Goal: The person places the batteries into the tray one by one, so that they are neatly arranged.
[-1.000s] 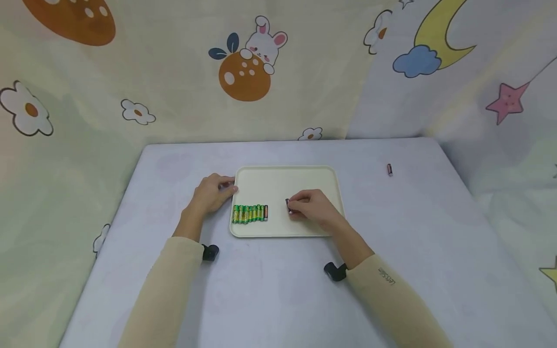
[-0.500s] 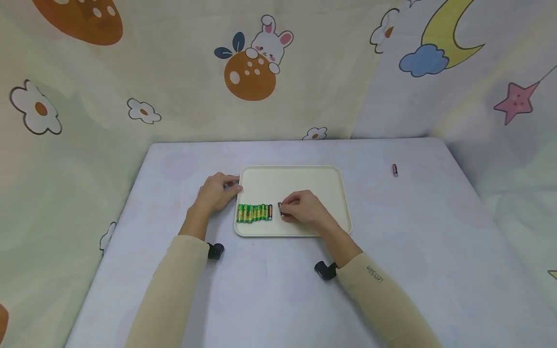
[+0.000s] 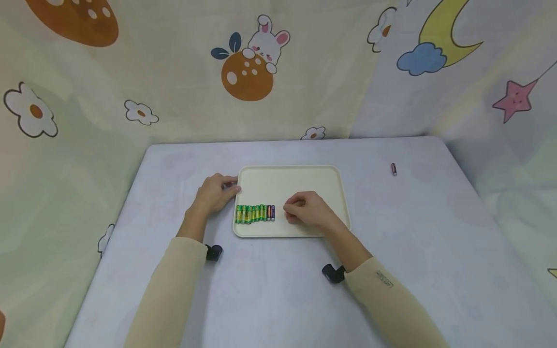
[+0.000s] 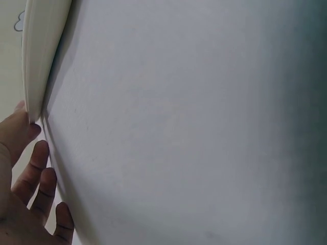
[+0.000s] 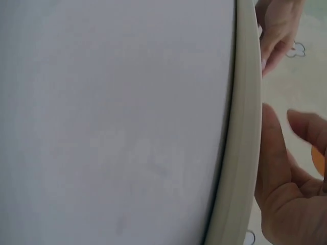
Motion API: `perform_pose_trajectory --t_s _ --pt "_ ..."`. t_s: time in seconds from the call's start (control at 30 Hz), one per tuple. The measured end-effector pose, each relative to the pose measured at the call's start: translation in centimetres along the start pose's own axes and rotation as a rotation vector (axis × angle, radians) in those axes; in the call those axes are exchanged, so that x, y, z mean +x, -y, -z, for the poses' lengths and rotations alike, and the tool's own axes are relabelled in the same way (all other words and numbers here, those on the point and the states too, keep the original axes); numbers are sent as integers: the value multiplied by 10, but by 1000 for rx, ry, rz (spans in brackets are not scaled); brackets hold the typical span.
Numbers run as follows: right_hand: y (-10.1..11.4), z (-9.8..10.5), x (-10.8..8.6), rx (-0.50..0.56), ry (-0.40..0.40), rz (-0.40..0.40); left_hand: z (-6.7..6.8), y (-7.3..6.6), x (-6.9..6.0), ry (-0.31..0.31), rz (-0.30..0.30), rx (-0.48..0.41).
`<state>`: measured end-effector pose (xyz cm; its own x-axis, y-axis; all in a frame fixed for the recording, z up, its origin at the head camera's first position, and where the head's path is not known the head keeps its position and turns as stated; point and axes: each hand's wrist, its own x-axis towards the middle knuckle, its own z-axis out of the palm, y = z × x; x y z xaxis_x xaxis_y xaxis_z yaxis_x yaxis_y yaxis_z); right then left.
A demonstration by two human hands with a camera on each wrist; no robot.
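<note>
On the cream tray (image 3: 291, 181) lies a row of several green batteries (image 3: 250, 214), side by side near its left front corner. Two dark batteries (image 3: 271, 213) close the row at its right end. The left hand (image 3: 214, 193) grips the tray's left rim between thumb and finger; in the left wrist view, the fingertips (image 4: 34, 131) meet the rim. Over the tray, right of the row, hovers the right hand (image 3: 309, 208). Its thumb and index finger stand apart in the right wrist view, with no battery visible between them.
One more dark battery (image 3: 393, 169) lies on the pale tablecloth (image 3: 270, 290), to the right beyond the tray. Behind the table hangs a curtain (image 3: 183, 58) printed with a rabbit, flowers and a moon.
The right hand carried a dark battery left to the end of the row and let go of it, then drew back slightly right. The left hand keeps its place on the rim.
</note>
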<state>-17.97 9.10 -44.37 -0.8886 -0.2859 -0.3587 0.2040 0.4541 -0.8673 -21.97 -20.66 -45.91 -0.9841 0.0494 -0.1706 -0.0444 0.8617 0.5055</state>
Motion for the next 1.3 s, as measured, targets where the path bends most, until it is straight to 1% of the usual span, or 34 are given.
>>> perform_pose_trajectory --t_s 0.13,0.2,0.3,0.4,0.47,0.57,0.63,0.77,0.9,1.07,1.17,1.3 --pt "-10 20 -7 -3 45 61 -1 0 0 -2 -6 -6" --pt "-18 33 -9 -23 58 98 -2 0 0 -5 -9 -8" --pt "-30 51 -11 -70 68 150 0 2 -1 -5 -6 -9" --pt "-43 72 -14 -88 65 168 0 4 -2 -1 -6 -6" --pt "-50 84 -15 -62 66 174 1 5 -2 -4 -2 -2" --pt "-58 101 -18 1 56 162 1 6 -2 -4 -7 1" --pt "-62 111 -21 38 35 152 1 6 -1 2 -14 -4" --pt "-68 126 -26 60 -26 132 1 4 1 9 -23 -11" --pt "-70 134 -25 31 -77 122 2 5 1 8 -18 -5" --pt "-74 147 -24 -46 -181 123 4 6 2 14 -24 -8" --pt "-80 158 -21 -64 -238 128 4 5 1 8 -19 -13" --pt "-86 177 -22 -90 -328 93 0 4 3 9 -27 -21"
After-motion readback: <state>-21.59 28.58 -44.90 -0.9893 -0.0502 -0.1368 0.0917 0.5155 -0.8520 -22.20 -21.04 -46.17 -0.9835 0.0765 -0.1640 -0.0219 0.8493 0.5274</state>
